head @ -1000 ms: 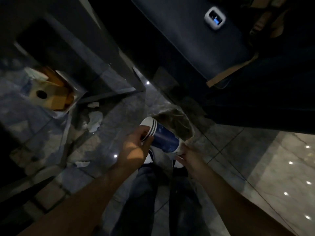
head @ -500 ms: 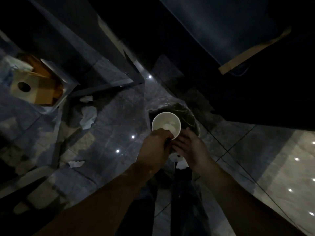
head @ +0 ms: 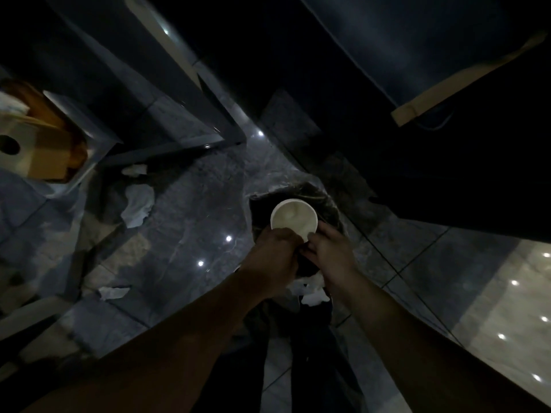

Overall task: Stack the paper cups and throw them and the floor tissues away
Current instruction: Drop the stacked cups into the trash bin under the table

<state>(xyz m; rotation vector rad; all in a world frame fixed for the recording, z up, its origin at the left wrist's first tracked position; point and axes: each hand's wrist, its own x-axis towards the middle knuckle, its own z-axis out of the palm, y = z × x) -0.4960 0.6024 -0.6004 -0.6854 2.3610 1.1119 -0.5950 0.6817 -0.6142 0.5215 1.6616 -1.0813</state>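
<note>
Left hand (head: 272, 254) fingers are clamped on the near rim of the cup (head: 293, 219); the right hand (head: 328, 251) closes on its right side. The cup's mouth faces up, held over the dark bin (head: 325, 201). Tissues (head: 137, 205) lie on the floor (head: 190, 204) to the left, more (head: 113, 292) nearer, one (head: 134, 169) farther.

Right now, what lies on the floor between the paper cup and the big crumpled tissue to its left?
In the head view, only bare dark marble floor lies between the paper cup and the crumpled tissue; nothing else rests there.
</note>
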